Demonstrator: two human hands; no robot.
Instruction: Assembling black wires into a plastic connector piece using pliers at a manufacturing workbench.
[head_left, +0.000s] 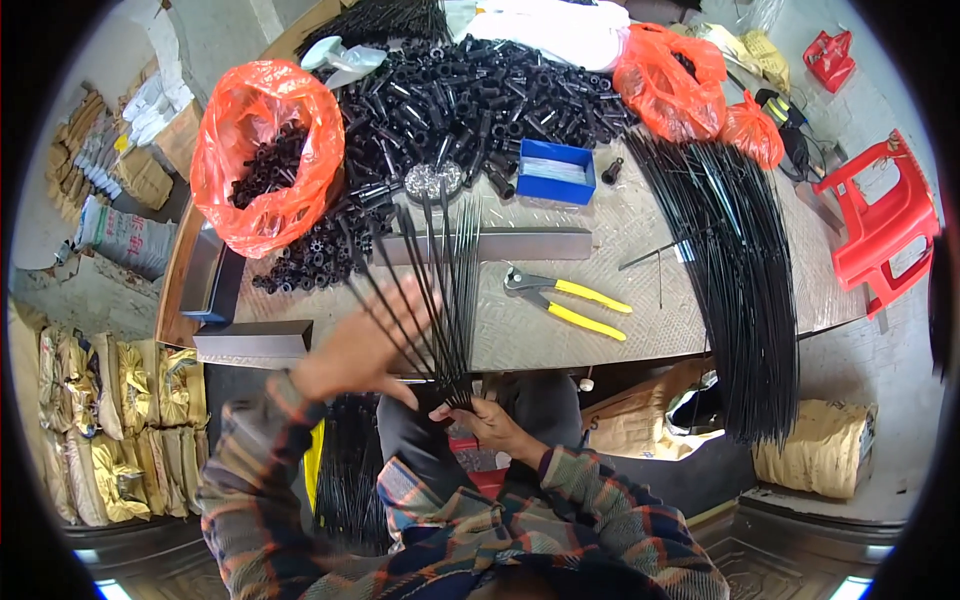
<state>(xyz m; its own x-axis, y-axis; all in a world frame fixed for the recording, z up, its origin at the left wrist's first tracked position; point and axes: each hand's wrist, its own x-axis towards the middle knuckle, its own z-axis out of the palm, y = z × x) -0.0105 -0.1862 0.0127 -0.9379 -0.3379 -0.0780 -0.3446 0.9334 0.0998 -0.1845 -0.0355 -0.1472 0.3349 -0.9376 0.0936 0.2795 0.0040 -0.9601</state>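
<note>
My right hand (492,422) is closed round the lower ends of several thin black rods (432,300) at the table's front edge, above my lap. The rods fan upward and away from me. My left hand (362,345), blurred by motion, is beside the fan with its thumb and fingers apart; its fingertips overlap the rods. Thin silvery rods (466,262) stand out along the fan's right side. Behind the rods lies a long grey bar (530,244). Yellow-handled pincers (570,300) rest to the right of it.
A heap of black tubular parts (450,100) covers the far table. An orange bag (225,215) with black parts stands at left. A blue box (556,190) is mid-table. A large bundle of black rods (745,300) overhangs the right edge, near a red stool (870,215).
</note>
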